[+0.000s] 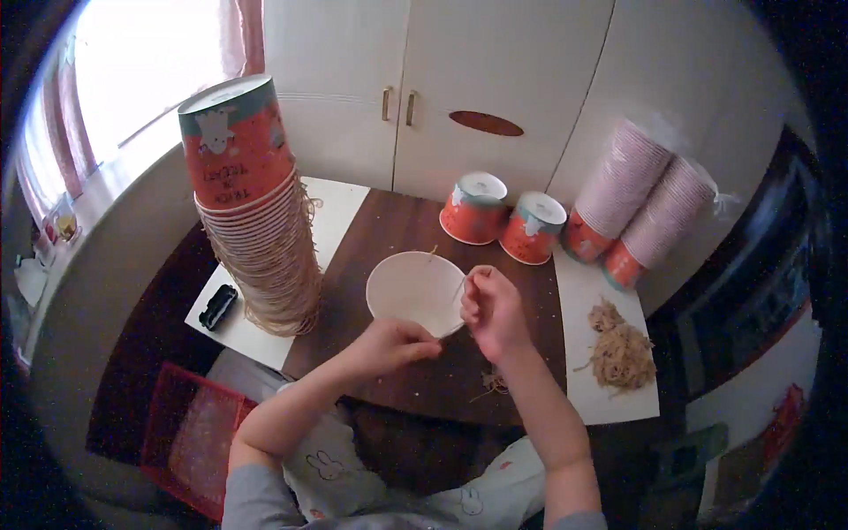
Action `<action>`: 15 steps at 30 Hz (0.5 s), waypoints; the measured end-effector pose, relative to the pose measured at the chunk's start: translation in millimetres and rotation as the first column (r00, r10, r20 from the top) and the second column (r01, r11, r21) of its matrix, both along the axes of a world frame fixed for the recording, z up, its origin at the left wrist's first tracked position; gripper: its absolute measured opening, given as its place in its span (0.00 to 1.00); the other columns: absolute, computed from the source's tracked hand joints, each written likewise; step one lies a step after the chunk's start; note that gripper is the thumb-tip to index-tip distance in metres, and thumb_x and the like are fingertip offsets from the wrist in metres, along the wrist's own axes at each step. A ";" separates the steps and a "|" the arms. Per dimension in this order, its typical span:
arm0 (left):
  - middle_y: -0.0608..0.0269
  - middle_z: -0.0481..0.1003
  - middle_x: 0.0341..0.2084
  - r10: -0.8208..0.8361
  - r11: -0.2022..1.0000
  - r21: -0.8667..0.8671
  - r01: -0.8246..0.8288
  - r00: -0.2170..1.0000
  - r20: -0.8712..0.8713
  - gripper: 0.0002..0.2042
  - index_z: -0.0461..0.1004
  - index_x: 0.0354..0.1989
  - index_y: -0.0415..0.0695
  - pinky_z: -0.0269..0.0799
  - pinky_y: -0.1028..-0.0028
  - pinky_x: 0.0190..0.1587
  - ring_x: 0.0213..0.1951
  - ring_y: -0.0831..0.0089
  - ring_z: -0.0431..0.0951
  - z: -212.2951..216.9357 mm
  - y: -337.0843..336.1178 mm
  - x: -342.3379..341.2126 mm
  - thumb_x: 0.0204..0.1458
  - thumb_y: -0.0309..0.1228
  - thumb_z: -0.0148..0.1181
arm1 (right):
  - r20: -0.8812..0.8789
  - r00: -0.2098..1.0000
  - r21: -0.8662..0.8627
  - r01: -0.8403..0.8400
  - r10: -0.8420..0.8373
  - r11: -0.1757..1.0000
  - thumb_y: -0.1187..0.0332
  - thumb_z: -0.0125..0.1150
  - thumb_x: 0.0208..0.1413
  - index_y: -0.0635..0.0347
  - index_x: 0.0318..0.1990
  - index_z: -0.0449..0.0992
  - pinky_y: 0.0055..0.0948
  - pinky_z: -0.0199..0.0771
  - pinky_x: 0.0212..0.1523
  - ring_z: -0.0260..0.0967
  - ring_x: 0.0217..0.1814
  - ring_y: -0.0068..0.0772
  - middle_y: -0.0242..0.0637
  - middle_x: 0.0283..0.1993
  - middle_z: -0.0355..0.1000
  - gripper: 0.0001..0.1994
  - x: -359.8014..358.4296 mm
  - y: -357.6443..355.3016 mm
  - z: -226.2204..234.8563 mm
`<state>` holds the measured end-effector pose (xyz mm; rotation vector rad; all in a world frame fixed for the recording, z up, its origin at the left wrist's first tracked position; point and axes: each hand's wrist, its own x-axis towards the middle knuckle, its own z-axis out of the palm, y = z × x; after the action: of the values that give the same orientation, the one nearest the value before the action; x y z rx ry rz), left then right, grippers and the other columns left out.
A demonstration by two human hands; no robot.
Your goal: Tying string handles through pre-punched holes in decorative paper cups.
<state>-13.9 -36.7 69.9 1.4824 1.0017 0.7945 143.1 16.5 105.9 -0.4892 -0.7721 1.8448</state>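
Note:
A paper bucket [411, 278] stands before me on the dark brown table, its white inside facing up. At its near rim my left hand [393, 346] is closed, thumb along the edge; the curled fingers are partly hidden. Beside the right rim my right hand [496, 309] is closed in a pinch, with a thin pale strand of twine [460, 287] at its fingertips. A short bit of twine [433, 251] sticks up at the far rim. To the left rises a tall stack of upside-down orange and green buckets [234, 150], twine hanging around their rims.
Two upside-down orange buckets [533, 228] stand behind. At the right, bagged stacks of buckets [625, 181] lean by the cabinet, and a heap of tan twine [623, 358] lies on a white board. A black object [218, 307] and a red basket [194, 433] are at left.

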 end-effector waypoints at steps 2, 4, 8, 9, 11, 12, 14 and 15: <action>0.62 0.74 0.25 0.055 0.990 0.135 -0.038 0.991 -0.124 0.08 0.74 0.29 0.40 0.67 0.79 0.33 0.30 0.79 0.72 4.0 2.2 -6.3 0.44 0.31 0.56 | 0.163 0.985 0.031 0.045 -0.050 0.999 0.68 0.48 0.49 0.57 0.28 0.65 0.20 0.56 0.16 0.55 0.16 0.20 0.29 0.19 0.60 0.04 13.6 2.8 -11.0; 0.60 0.75 0.26 0.140 0.959 0.273 -0.071 0.960 -0.243 0.08 0.75 0.30 0.41 0.68 0.78 0.32 0.29 0.77 0.73 2.5 3.3 -14.3 0.43 0.31 0.57 | 0.684 0.570 0.622 -0.128 -0.456 0.773 0.67 0.49 0.48 0.62 0.29 0.69 0.25 0.66 0.24 0.65 0.23 0.28 0.36 0.24 0.66 0.07 25.3 4.6 -23.1; 0.60 0.73 0.24 0.217 0.846 0.531 0.042 0.884 -0.414 0.08 0.74 0.27 0.44 0.69 0.72 0.29 0.27 0.68 0.74 -6.7 1.2 -24.7 0.41 0.35 0.57 | 0.872 -0.114 0.300 -0.643 -0.475 0.704 0.62 0.52 0.45 0.60 0.29 0.72 0.40 0.67 0.36 0.66 0.34 0.46 0.44 0.31 0.68 0.11 39.3 -19.0 -8.3; 0.61 0.73 0.22 0.219 0.753 0.635 0.176 0.842 -0.493 0.08 0.74 0.25 0.45 0.69 0.69 0.28 0.26 0.66 0.73 -7.3 -0.2 -23.0 0.41 0.36 0.56 | 0.873 -0.117 0.297 -0.643 -0.474 0.706 0.62 0.52 0.45 0.60 0.29 0.72 0.40 0.67 0.36 0.66 0.34 0.46 0.44 0.31 0.68 0.11 40.0 -26.7 -2.4; 0.62 0.72 0.21 0.237 0.711 0.668 0.221 0.819 -0.523 0.08 0.73 0.23 0.45 0.69 0.68 0.28 0.26 0.65 0.73 -10.4 -6.9 -18.2 0.40 0.36 0.55 | 0.697 -0.132 0.393 -0.751 -0.705 0.530 0.64 0.54 0.44 0.57 0.27 0.72 0.34 0.65 0.36 0.64 0.36 0.44 0.40 0.31 0.66 0.07 36.1 -37.3 -0.4; 0.62 0.71 0.19 0.252 0.660 0.700 0.273 0.797 -0.548 0.09 0.72 0.21 0.45 0.69 0.67 0.27 0.26 0.64 0.72 -11.0 -10.3 -13.7 0.40 0.37 0.55 | 0.688 0.084 0.577 -0.665 -0.721 0.474 0.65 0.54 0.45 0.58 0.32 0.70 0.33 0.64 0.40 0.63 0.41 0.42 0.40 0.34 0.65 0.08 30.1 -37.7 -3.2; 0.62 0.71 0.19 0.277 0.624 0.727 0.285 0.790 -0.548 0.08 0.72 0.21 0.45 0.69 0.67 0.27 0.26 0.65 0.72 -13.8 -13.1 -10.1 0.40 0.37 0.55 | 0.708 0.400 0.691 -0.560 -0.582 0.457 0.68 0.53 0.46 0.61 0.39 0.66 0.31 0.64 0.41 0.64 0.41 0.39 0.40 0.33 0.65 0.12 16.5 -36.6 -15.3; 0.62 0.70 0.18 0.307 0.586 0.754 0.296 0.780 -0.545 0.08 0.71 0.21 0.45 0.69 0.67 0.27 0.26 0.65 0.72 -14.5 -12.7 -10.1 0.40 0.36 0.55 | 0.771 0.478 0.637 -0.588 -0.420 0.499 0.71 0.51 0.47 0.63 0.41 0.62 0.26 0.64 0.41 0.65 0.40 0.31 0.38 0.32 0.65 0.13 11.4 -34.7 -22.8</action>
<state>-24.0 -49.4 55.3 2.7176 1.1842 0.8153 154.4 -18.3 83.1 -0.6985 -2.3932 0.8326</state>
